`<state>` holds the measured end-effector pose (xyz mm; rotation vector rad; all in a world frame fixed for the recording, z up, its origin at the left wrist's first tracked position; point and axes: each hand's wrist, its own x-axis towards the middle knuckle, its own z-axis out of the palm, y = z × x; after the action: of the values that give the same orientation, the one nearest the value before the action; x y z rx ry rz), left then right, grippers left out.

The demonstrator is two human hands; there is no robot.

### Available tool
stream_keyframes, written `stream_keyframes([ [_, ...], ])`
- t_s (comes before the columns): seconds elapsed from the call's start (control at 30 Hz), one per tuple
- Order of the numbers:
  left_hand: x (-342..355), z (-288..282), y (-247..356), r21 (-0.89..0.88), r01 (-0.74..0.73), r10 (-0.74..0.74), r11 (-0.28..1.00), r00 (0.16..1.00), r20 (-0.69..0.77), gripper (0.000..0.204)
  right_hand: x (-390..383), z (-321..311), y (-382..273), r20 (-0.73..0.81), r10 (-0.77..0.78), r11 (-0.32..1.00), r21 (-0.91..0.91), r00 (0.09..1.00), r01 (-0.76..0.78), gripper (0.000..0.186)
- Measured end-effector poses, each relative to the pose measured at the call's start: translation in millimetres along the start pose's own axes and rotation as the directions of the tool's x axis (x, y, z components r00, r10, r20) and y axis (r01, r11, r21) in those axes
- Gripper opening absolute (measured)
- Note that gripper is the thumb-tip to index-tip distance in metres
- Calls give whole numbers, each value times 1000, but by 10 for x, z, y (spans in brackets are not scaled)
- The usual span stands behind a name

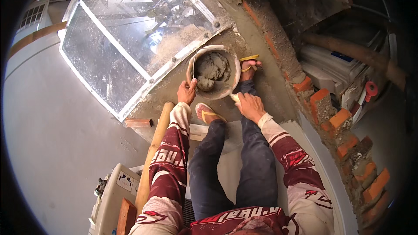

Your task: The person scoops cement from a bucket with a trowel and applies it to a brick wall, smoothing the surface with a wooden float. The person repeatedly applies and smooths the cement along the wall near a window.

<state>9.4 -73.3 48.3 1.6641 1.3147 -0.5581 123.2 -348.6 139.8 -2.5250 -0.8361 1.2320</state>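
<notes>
The right hand [250, 105] was closed around the pale handle of a hand tool [235, 98], which slanted up and leftward from the fist to the near right part of a bucket's rim (its working end could not be made out). The left hand [187, 91] was gripping the bucket [237, 67] at its left rim, where a wire bail [194, 63] came down; whether the fingers had the rim or the wire could not be told. The bucket stood on a cement surface [250, 39], its round mouth facing up, with grey mortar [211, 67] heaped inside.

The bucket sat at the left edge of that surface, close against the corner of a white-framed glazed panel [104, 50]. On the right, bare cement ran as a strip up to a brick edge [272, 45], leaving some room beyond the right foot.

The right foot [248, 70], in a yellow-strapped sandal, was just beside the bucket and took up the space there; the left foot [207, 114] blocked the near side. A wooden pole [153, 156] lay along the left forearm, with a reddish block [139, 123] near its upper end. Broken bricks [340, 118] lined the lower right, and a white machine [117, 185] stood at lower left.
</notes>
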Motion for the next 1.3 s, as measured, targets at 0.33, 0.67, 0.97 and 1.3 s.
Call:
stream_keyframes([
  [0.33, 28, 135, 111, 47, -111, 113, 993, 992, -50, 55, 347, -445, -295, 171, 51, 998, -44, 984, -44, 24],
  [0.67, -29, 202, 82, 83, -71, 77, 994, 994, -72, 55, 783, -451, -79, 297, 119, 989, -121, 947, -87, 34],
  [0.97, 115, 99, -139, -27, -44, 43, 999, 999, -7, 54, 532, -152, 229, 172, -19, 997, 76, 985, 6, 43],
  [1.3, 11, -68, -117, -377, 208, -167, 903, 976, 138, 64, 353, -202, 511, -65, -157, 979, 122, 985, 164, 42],
])
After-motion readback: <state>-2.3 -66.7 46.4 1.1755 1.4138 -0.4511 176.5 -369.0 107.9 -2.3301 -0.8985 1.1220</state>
